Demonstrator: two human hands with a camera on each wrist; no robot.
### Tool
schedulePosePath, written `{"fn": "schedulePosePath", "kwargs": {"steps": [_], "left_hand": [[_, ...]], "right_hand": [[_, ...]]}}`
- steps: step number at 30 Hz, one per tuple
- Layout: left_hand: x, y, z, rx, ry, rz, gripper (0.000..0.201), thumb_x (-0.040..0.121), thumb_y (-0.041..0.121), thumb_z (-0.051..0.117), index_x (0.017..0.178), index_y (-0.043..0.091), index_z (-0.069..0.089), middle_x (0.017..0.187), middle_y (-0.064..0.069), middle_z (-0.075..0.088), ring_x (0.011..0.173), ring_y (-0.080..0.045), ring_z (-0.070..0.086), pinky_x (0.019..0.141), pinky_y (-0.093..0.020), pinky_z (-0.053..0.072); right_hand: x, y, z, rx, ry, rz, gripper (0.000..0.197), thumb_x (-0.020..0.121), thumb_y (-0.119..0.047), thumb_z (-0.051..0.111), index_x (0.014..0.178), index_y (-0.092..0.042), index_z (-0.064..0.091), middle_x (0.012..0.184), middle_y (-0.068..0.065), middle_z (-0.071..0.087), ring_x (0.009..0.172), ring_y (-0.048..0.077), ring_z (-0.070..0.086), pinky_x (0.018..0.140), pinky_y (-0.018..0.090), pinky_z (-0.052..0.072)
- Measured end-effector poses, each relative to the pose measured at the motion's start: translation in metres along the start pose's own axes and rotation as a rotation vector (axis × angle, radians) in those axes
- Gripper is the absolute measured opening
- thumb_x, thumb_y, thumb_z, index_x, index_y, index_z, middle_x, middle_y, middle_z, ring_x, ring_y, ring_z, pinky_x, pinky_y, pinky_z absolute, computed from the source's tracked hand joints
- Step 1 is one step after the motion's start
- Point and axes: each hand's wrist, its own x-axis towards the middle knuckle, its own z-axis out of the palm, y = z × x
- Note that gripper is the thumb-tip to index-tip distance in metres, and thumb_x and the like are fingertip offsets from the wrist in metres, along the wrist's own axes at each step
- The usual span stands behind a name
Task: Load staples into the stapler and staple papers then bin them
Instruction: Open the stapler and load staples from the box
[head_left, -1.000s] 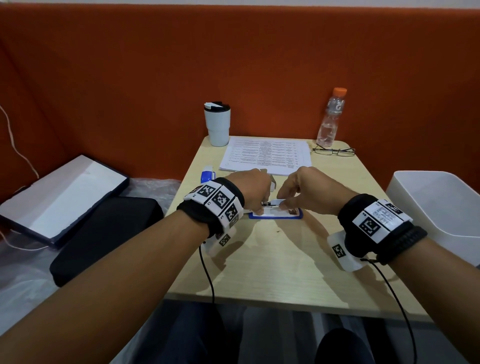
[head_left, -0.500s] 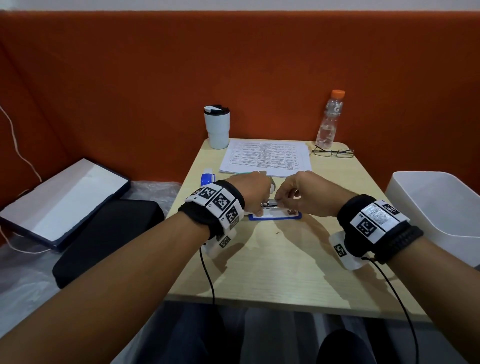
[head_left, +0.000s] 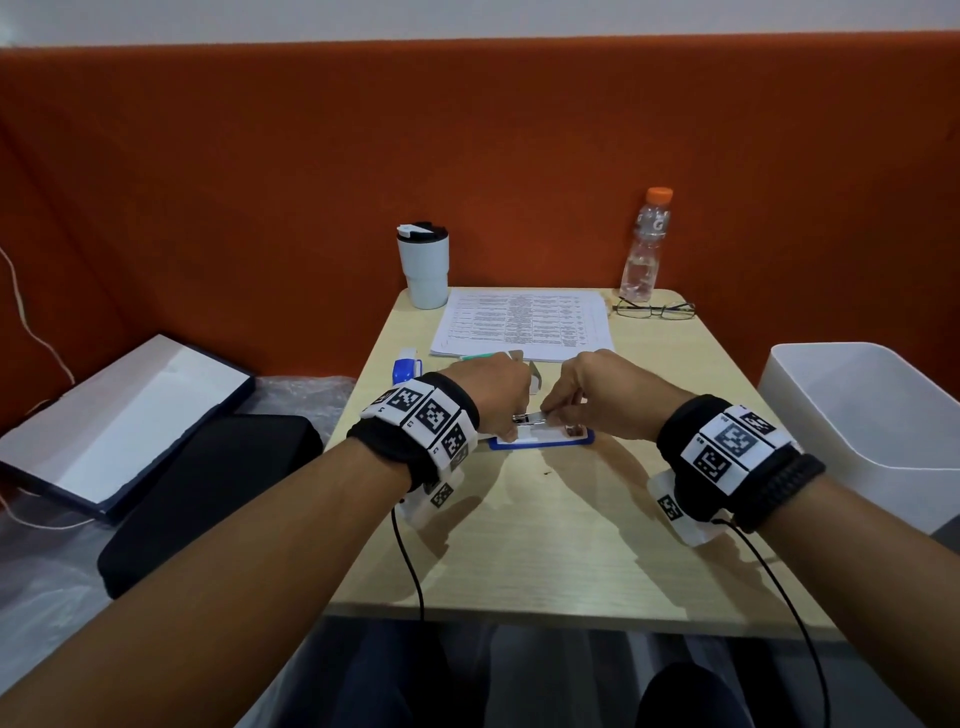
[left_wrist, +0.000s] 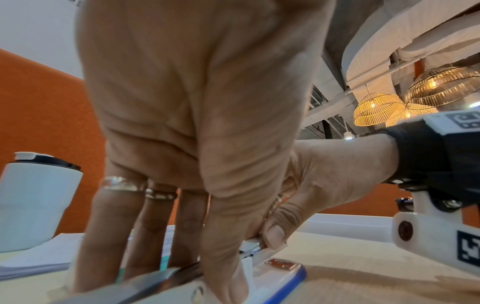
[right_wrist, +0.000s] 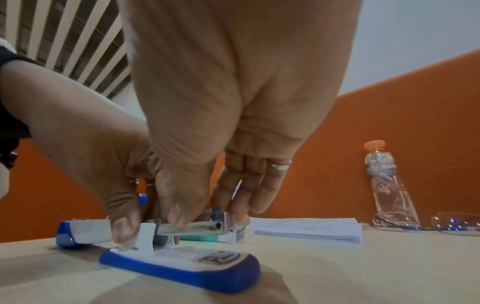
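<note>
- While the stapler (right_wrist: 182, 261) lies opened out on the bench (head_left: 545, 545), its blue base flat near the middle, I steady it with my left hand (head_left: 491, 387), thumb pressed down at the hinge end.
- My right hand (head_left: 597, 387) pinches the metal staple channel (right_wrist: 192, 227) between thumb and fingers.
- Papers (head_left: 524, 325) lie stacked at the far edge, behind a staple box (right_wrist: 233, 234).
- White bin (head_left: 872, 415) stands to my right, beside the bench.
</note>
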Motion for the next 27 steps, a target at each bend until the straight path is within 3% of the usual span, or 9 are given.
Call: {"fn": "schedulePosePath", "kwargs": {"steps": [5, 10, 14, 19, 24, 27], "left_hand": [[0.001, -0.001, 0.001, -0.001, 0.007, 0.001, 0.036, 0.087, 0.023, 0.082, 0.119, 0.010, 0.074, 0.116, -0.011, 0.072, 0.099, -0.030, 0.069, 0.088, -0.045, 0.060], [0.002, -0.002, 0.002, 0.000, -0.006, -0.010, 0.034, 0.088, 0.024, 0.081, 0.119, 0.010, 0.075, 0.114, -0.011, 0.073, 0.096, -0.030, 0.069, 0.087, -0.044, 0.061], [0.002, 0.000, 0.002, 0.002, -0.003, 0.002, 0.037, 0.089, 0.023, 0.080, 0.123, 0.011, 0.073, 0.116, -0.010, 0.072, 0.099, -0.029, 0.068, 0.089, -0.044, 0.060], [0.001, -0.002, 0.001, 0.004, -0.022, -0.018, 0.035, 0.089, 0.028, 0.080, 0.120, 0.013, 0.076, 0.116, -0.009, 0.072, 0.099, -0.028, 0.068, 0.088, -0.041, 0.060], [-0.007, -0.012, 0.003, 0.074, -0.076, -0.051, 0.046, 0.084, 0.035, 0.084, 0.123, 0.014, 0.072, 0.116, -0.008, 0.071, 0.102, -0.028, 0.068, 0.081, -0.036, 0.058], [-0.013, -0.021, 0.008, 0.139, -0.092, -0.105, 0.055, 0.077, 0.040, 0.090, 0.120, 0.012, 0.070, 0.114, -0.008, 0.070, 0.099, -0.028, 0.069, 0.084, -0.038, 0.060]], "right_hand": [[-0.004, 0.001, 0.000, 0.007, 0.037, -0.001, 0.014, 0.092, -0.015, 0.081, 0.102, -0.023, 0.087, 0.078, -0.023, 0.068, 0.075, 0.001, 0.066, 0.073, 0.028, 0.057], [-0.008, 0.002, -0.001, -0.066, 0.033, -0.022, 0.022, 0.093, -0.011, 0.078, 0.108, -0.025, 0.086, 0.093, -0.010, 0.078, 0.080, 0.007, 0.069, 0.075, 0.032, 0.060], [-0.011, 0.001, -0.001, -0.157, -0.014, -0.017, 0.020, 0.094, -0.015, 0.075, 0.104, -0.027, 0.086, 0.097, -0.012, 0.073, 0.085, 0.009, 0.068, 0.075, 0.038, 0.061], [-0.010, 0.008, -0.004, -0.125, -0.008, 0.103, 0.008, 0.088, -0.025, 0.083, 0.096, -0.027, 0.084, 0.091, -0.010, 0.077, 0.083, 0.011, 0.072, 0.076, 0.045, 0.064], [-0.011, 0.006, -0.004, -0.087, 0.004, 0.115, 0.010, 0.088, -0.017, 0.084, 0.097, -0.019, 0.085, 0.085, -0.007, 0.078, 0.080, 0.012, 0.074, 0.076, 0.042, 0.064], [-0.011, 0.007, -0.002, -0.048, 0.010, 0.109, 0.010, 0.087, -0.012, 0.085, 0.096, -0.016, 0.085, 0.084, -0.007, 0.080, 0.078, 0.012, 0.075, 0.078, 0.041, 0.065]]}}
